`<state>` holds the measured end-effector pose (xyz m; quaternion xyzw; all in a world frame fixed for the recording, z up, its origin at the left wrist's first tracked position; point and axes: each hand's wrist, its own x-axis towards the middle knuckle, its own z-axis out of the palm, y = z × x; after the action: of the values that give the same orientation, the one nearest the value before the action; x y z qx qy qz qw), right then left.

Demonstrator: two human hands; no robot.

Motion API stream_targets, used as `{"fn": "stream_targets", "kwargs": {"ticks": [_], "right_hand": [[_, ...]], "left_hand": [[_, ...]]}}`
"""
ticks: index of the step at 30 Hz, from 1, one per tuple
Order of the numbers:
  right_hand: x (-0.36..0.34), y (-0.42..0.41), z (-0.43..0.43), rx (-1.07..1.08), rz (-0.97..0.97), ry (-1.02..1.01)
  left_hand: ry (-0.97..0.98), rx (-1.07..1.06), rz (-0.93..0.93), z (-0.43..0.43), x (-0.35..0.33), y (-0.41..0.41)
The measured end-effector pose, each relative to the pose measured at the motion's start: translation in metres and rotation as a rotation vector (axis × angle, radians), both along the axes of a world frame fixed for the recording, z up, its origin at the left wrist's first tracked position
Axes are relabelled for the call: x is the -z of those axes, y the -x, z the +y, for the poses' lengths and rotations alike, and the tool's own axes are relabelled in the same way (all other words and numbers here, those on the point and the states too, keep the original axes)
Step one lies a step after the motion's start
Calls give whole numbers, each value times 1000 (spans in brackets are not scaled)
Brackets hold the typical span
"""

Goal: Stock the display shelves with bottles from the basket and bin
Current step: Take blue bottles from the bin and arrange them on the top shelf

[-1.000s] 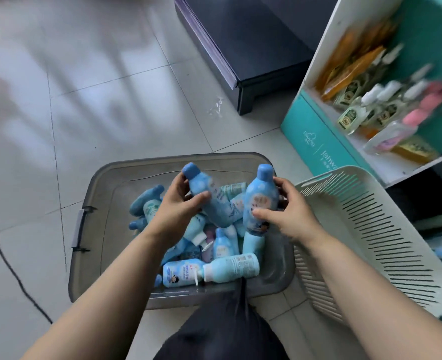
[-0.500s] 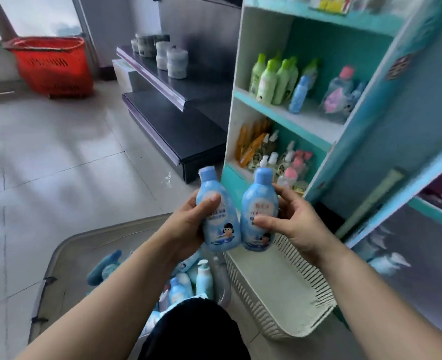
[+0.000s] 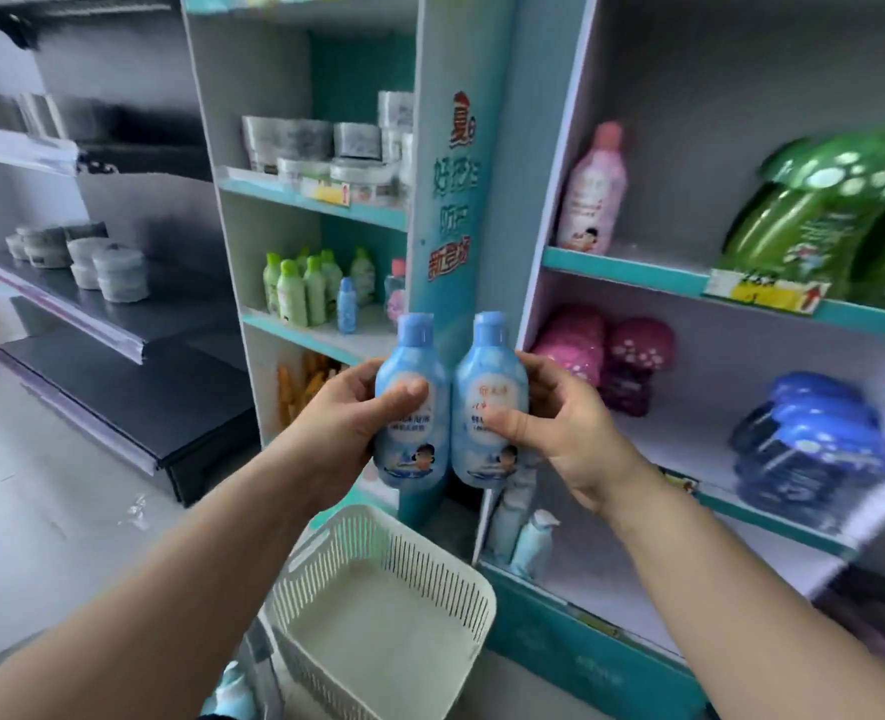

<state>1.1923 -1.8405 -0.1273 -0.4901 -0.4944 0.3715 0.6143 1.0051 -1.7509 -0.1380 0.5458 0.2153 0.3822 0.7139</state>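
Two light-blue bottles stand upright side by side in front of the teal shelf post. My left hand (image 3: 344, 418) grips the left bottle (image 3: 412, 407) and my right hand (image 3: 560, 428) grips the right bottle (image 3: 490, 402), thumbs across their labels. Below them sits the white slotted basket (image 3: 326, 558), with nothing visible inside. Only a corner of the grey bin (image 3: 256, 662) shows at the bottom edge, a blue bottle (image 3: 232, 693) in it. The display shelves (image 3: 638, 272) rise ahead and to the right.
The right shelves hold a pink bottle (image 3: 591, 194), green packs (image 3: 814, 220), magenta packs (image 3: 606, 356), blue packs (image 3: 809, 439) and pale bottles (image 3: 523, 532) low down. The middle unit carries green bottles (image 3: 300, 288) and jars (image 3: 321, 148). A dark low shelf unit (image 3: 118, 366) stands at left.
Both hands lifted the two blue bottles out of the grey bin and raised them in front of the shelves. My view swung up from the floor to the shelving.
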Motion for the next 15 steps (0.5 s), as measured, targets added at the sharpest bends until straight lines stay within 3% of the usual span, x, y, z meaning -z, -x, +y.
{"fn": "stream_targets", "kwargs": {"ticks": [15], "right_hand": [[-64,-137,-88,377,-134,-92]], "left_hand": [[-308,126,26,-38,-87,-160]]}}
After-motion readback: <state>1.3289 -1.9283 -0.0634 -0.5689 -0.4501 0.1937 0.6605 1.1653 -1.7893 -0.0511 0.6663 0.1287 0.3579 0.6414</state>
